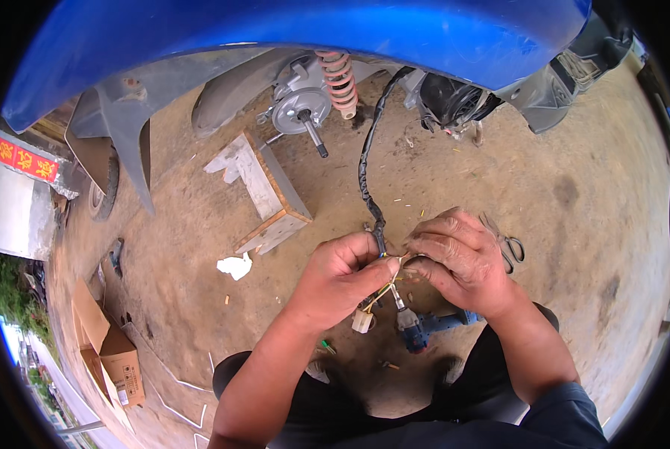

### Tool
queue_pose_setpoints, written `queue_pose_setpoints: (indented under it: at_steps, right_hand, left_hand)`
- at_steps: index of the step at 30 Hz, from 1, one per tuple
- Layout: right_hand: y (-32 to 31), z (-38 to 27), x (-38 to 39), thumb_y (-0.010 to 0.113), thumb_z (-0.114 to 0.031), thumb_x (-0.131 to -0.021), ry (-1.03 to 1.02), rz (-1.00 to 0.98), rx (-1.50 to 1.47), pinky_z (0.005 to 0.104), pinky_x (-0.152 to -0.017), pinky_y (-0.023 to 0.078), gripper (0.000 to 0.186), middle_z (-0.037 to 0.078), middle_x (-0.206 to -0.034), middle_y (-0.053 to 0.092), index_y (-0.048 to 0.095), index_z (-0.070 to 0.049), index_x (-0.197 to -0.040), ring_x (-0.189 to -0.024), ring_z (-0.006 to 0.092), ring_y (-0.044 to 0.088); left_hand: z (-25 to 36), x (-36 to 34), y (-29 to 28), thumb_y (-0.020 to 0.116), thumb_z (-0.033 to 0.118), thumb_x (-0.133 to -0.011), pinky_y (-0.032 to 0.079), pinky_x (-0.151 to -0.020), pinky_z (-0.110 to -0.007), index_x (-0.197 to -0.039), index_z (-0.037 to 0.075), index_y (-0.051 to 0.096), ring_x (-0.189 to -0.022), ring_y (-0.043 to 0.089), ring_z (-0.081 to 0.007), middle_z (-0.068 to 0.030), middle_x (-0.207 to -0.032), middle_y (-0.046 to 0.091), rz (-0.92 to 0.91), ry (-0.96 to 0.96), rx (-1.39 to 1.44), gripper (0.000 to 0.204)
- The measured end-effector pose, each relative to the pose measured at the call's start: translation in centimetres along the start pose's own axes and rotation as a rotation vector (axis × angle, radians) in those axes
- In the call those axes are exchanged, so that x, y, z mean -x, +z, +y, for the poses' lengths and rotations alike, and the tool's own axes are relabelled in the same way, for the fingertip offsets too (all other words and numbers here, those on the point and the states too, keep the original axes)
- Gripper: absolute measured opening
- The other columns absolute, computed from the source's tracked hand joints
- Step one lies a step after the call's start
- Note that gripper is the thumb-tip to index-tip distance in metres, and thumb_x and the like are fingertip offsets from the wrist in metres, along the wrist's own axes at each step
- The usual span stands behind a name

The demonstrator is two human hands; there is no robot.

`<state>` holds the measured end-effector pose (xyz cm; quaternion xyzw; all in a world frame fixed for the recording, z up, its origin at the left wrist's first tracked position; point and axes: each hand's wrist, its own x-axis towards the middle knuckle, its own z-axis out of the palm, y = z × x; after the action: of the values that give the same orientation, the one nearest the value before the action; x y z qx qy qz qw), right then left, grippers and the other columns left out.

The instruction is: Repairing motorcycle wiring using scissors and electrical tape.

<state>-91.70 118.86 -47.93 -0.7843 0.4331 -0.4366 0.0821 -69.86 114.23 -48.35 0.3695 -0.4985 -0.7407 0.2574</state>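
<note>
A black-wrapped cable harness (365, 179) hangs from the vehicle above and ends in loose coloured wires (391, 286) between my hands. My left hand (338, 280) is closed on the wires, thumb pressed near the split. My right hand (458, 262) pinches a thin wire just right of it; its fingertips partly hide what they grip. A white connector (362, 321) dangles below. Beneath the hands a blue cordless power tool (443, 322) with a silver socket attachment lies on the floor. Scissors (513, 253) lie beside my right hand.
A blue body panel (297, 19) arches over a red shock spring (337, 82), hub (297, 112) and black parts (454, 97). A wooden stand (271, 194) sits on the concrete floor (589, 224), with white tissue (234, 266) nearby. An open cardboard box (118, 363) lies at left.
</note>
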Motion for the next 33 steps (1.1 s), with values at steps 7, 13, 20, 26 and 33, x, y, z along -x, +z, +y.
queue_pose_setpoints:
  at_steps: [7, 13, 20, 26, 33]
  right_hand:
    - [0.0, -0.7, 0.2, 0.081, -0.008, -0.074, -0.020, -0.017, 0.065, 0.0362, -0.072, 0.056, 0.029, 0.009, -0.091, 0.071, 0.074, -0.003, -0.102, -0.079, 0.0259, 0.067]
    - [1.6, -0.4, 2.1, 0.076, -0.017, -0.092, 0.924, -0.198, -0.768, 0.0287, -0.064, 0.049, 0.020, 0.003, -0.084, 0.068, 0.071, 0.002, -0.098, -0.070, 0.0132, 0.060]
    - [0.2, -0.5, 0.9, 0.073, -0.014, -0.097, 0.937, -0.102, -1.135, 0.0291, -0.069, 0.050, 0.019, 0.003, -0.087, 0.071, 0.071, 0.003, -0.105, -0.076, 0.0139, 0.064]
    - [0.2, -0.2, 0.4, 0.080, -0.008, -0.085, 0.211, -0.040, -0.239, 0.0365, -0.074, 0.054, 0.018, 0.009, -0.089, 0.073, 0.073, -0.004, -0.101, -0.080, 0.0266, 0.069]
    - [-0.2, 0.2, 0.1, 0.079, -0.006, -0.085, 0.152, -0.098, -0.325, 0.0338, -0.067, 0.051, 0.011, 0.006, -0.080, 0.070, 0.070, -0.005, -0.090, -0.070, 0.0219, 0.065]
  left_hand:
    - [-0.1, 0.3, -0.5, 0.071, 0.006, -0.096, 0.049, -0.071, -0.024, -0.100, 0.001, 0.069, -0.083, 0.061, -0.0045, 0.0003, -0.093, 0.071, -0.028, -0.059, -0.062, 0.007]
    - [0.7, 0.0, 0.0, 0.078, 0.009, -0.090, 0.046, -0.068, -0.025, -0.089, 0.004, 0.062, -0.084, 0.060, -0.0042, -0.0021, -0.089, 0.069, 0.031, 0.790, -1.257, 0.017]
    - [1.9, 0.7, 0.5, 0.071, 0.009, -0.096, 0.047, -0.073, -0.025, -0.095, 0.003, 0.064, -0.089, 0.059, -0.0041, -0.0006, -0.096, 0.069, 0.082, 0.026, -0.618, 0.009]
    - [0.1, 0.7, -0.2, 0.070, 0.013, -0.101, 0.041, -0.060, -0.020, -0.094, 0.003, 0.064, -0.073, 0.050, -0.0002, 0.0068, -0.084, 0.061, -0.016, -0.010, -0.015, 0.014]
    - [-0.2, 0.4, -0.2, 0.072, 0.015, -0.099, 0.043, -0.061, -0.023, -0.091, 0.003, 0.062, -0.072, 0.052, -0.0036, 0.0062, -0.079, 0.057, -0.100, -0.083, -0.115, 0.018]
